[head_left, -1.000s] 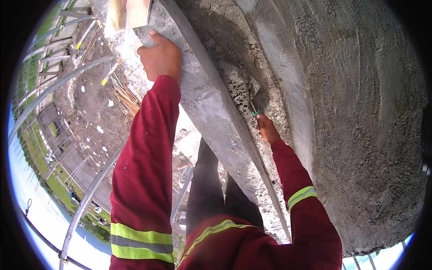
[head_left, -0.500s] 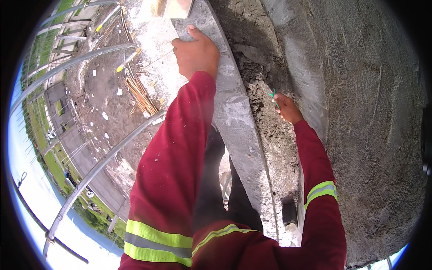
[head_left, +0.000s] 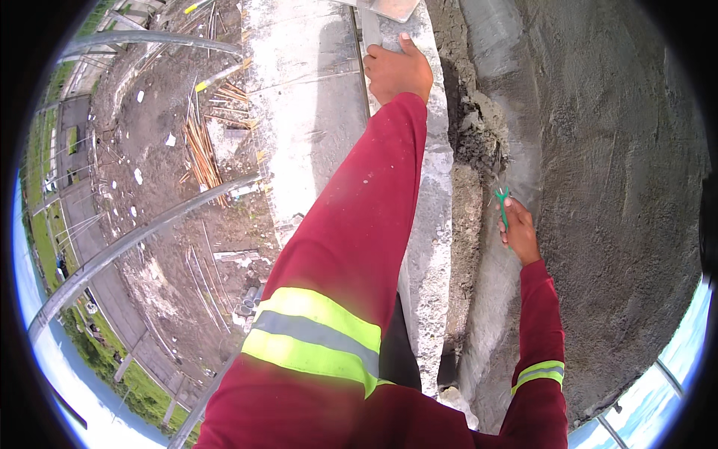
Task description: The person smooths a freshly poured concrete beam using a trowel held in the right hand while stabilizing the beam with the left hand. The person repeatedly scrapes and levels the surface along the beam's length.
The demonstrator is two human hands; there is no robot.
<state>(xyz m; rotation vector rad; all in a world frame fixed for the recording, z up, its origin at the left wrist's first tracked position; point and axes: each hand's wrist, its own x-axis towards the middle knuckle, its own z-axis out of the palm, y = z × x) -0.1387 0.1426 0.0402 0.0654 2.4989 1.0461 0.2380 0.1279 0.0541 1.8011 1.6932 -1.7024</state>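
My left hand [head_left: 400, 71] rests at the far end of a long grey plank [head_left: 430, 254], its fingers curled over the left edge and the thumb pointing away from me. Just beyond it lies a flat, pale rectangular plate [head_left: 396, 7], partly cut off by the view's edge. In my right hand [head_left: 520, 228] is a green-handled tool [head_left: 502, 207] with a forked green top and a thin metal part. The tool is over the smooth grey strip [head_left: 516, 150] at the foot of the rough wall. Beside it, crumbly mortar [head_left: 479, 135] lies along the gap next to the plank.
A rough plastered wall [head_left: 621, 187] rises along my right. To the left are a wide pale slab [head_left: 299, 97], curved-looking metal pipes [head_left: 142, 238] and, lower down, dirt ground with a pile of wooden sticks [head_left: 202, 153]. A dark block [head_left: 447, 369] sits in the gap near me.
The view has shifted, with the plank now more upright in it. My right hand has carried the tool from above the crumbly mortar to the smooth strip by the wall. The left hand stays at the plank.
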